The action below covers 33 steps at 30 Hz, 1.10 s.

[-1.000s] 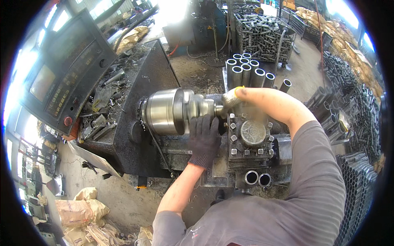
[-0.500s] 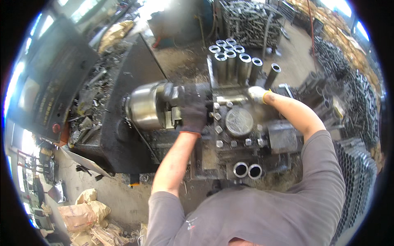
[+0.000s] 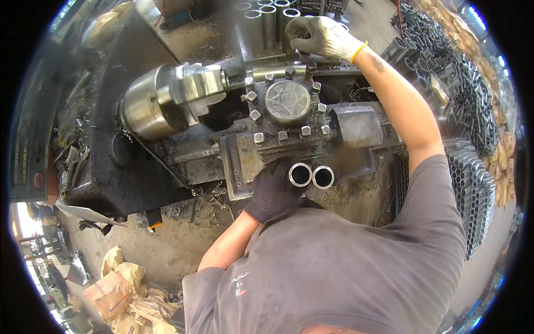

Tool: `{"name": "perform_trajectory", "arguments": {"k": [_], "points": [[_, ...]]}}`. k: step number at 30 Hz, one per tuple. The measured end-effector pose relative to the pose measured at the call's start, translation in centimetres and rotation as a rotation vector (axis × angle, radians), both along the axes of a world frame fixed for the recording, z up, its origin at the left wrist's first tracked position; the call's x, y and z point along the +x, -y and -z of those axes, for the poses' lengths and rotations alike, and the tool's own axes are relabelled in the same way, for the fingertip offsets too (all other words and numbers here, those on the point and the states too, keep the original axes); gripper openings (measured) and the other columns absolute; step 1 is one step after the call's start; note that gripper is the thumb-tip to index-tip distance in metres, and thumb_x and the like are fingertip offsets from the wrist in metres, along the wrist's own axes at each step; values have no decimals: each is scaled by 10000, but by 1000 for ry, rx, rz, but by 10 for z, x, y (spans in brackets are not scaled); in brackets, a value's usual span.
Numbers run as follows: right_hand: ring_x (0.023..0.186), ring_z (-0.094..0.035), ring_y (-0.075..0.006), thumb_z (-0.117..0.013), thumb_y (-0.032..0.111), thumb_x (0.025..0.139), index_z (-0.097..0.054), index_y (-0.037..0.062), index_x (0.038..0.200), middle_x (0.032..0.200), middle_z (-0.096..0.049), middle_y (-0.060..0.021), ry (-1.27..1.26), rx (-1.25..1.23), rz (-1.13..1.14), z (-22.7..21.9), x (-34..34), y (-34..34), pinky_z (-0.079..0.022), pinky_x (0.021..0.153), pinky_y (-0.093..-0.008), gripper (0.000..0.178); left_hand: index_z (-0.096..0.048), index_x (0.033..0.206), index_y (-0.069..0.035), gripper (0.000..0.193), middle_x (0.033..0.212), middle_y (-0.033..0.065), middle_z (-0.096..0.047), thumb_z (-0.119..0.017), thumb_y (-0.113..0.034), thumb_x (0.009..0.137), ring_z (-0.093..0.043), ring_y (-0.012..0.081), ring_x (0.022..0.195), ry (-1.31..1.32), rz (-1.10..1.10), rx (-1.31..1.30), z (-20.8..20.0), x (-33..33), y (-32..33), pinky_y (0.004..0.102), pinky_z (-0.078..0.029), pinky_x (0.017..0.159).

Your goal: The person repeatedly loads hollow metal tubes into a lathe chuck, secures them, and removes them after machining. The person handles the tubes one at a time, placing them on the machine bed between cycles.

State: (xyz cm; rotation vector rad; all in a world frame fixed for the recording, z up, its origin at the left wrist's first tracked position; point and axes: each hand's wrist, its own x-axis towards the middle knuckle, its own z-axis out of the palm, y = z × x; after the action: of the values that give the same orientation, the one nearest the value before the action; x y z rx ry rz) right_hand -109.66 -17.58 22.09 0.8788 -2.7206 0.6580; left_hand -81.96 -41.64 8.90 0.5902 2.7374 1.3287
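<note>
Left hand (image 3: 272, 189), dark-gloved, fingers curled against two short grey steel tubes (image 3: 311, 176) standing near me. Right hand (image 3: 320, 34), white-gloved, rests on far upright tubes (image 3: 267, 16); grip unclear. I judge a part change: lift next.

Left hand (image 3: 273, 189) low, right hand (image 3: 320, 34) outstretched

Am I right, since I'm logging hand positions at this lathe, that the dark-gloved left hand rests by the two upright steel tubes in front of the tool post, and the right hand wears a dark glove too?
Not quite. The head view shows the right hand in a light, whitish glove with a yellow cuff, not a dark one. The rest stands: the dark-gloved left hand rests by the two upright steel tubes in front of the tool post.
</note>
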Motion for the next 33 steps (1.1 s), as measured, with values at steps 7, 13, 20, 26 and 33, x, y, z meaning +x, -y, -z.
{"name": "perform_trajectory", "arguments": {"k": [7, 13, 20, 26, 33], "points": [[924, -764, -252, -741, 120, 921, -641, 80, 1389, 1288, -695, -150, -264, 54, -554, -91, 108, 59, -659, 807, -338, 480, -692, 1266, -51, 403, 1120, 63, -756, -831, -189, 914, -711, 147, 1016, 592, -118, 718, -48, -9, 50, 350, -587, 921], [721, -688, -227, -623, 122, 896, -648, 96, 1089, 830, -647, -40, -398, 408, -720, -74, 111, 113, -606, 679, -377, 197, -641, 1323, -2, 575, 1082, 101, -756, -852, -311, 886, -728, 206, 975, 620, -69, 381, -141, -67, 72, 397, -593, 890], [801, -774, -352, -863, 386, 749, -746, 84, 1073, 833, -762, -175, -2, 525, -99, -53, 8, 69, -621, 706, -463, 458, -698, 1242, -9, 432, 1027, 94, -760, -808, -289, 932, -703, 132, 875, 411, -429, 205, -87, -32, 149, 333, -578, 799], [845, -784, -357, -841, 346, 778, -835, 94, 948, 923, -798, -184, 172, 681, -67, 26, -38, 61, -620, 742, -466, 304, -703, 1198, 17, 317, 1004, 118, -748, -732, -219, 989, -713, 183, 820, 616, -698, 559, 39, 24, 190, 335, -598, 739], [726, -734, -307, -782, 271, 860, -768, -15, 1025, 856, -764, -193, 330, 243, -667, 122, -77, 44, -563, 679, -430, 331, -663, 1113, -23, 297, 843, 84, -670, -690, -301, 1016, -628, 222, 633, 470, -1316, 953, 156, 104, 263, 373, -554, 584]]}}
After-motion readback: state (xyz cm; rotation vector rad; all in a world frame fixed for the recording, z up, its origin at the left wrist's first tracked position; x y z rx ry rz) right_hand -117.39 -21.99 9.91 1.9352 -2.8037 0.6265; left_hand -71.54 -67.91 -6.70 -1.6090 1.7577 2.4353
